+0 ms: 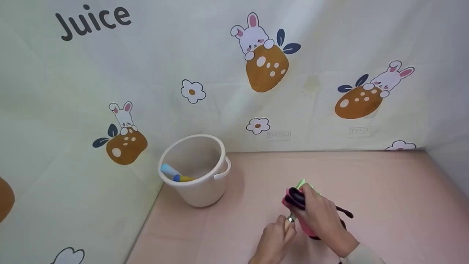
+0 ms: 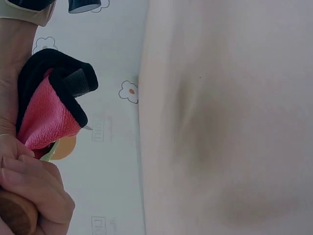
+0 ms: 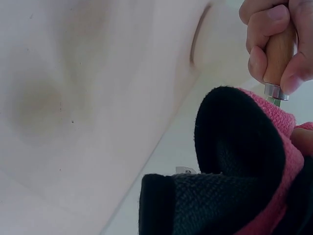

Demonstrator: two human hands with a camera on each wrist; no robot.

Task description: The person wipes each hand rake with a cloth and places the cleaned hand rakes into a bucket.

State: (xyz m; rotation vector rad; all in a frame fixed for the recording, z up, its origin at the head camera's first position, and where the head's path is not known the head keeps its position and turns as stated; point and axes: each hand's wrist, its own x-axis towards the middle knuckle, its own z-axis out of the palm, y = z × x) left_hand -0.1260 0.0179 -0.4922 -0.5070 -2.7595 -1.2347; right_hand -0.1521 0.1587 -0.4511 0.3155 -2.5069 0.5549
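Note:
My left hand (image 1: 273, 238) grips the wooden handle (image 3: 281, 56) of a tool with a metal collar. Its head is mostly hidden by a pink cloth with black edging and a dark underside (image 3: 210, 196). My right hand (image 1: 320, 211) holds this cloth bunched around the tool just past the collar. Light green parts (image 1: 301, 182) show beyond the right fingers in the head view, and a strip of cloth edge sticks out to the right. In the left wrist view the handle's rounded end (image 2: 17, 213) shows under the curled left fingers.
A white bucket (image 1: 203, 192) with a side handle stands at the back left of the pink-covered table (image 1: 256, 172). Inside it lie a light blue cylinder (image 1: 169, 169) and a blue and yellow piece (image 1: 183, 178). Printed sheets (image 1: 220, 55) wall in the back and sides.

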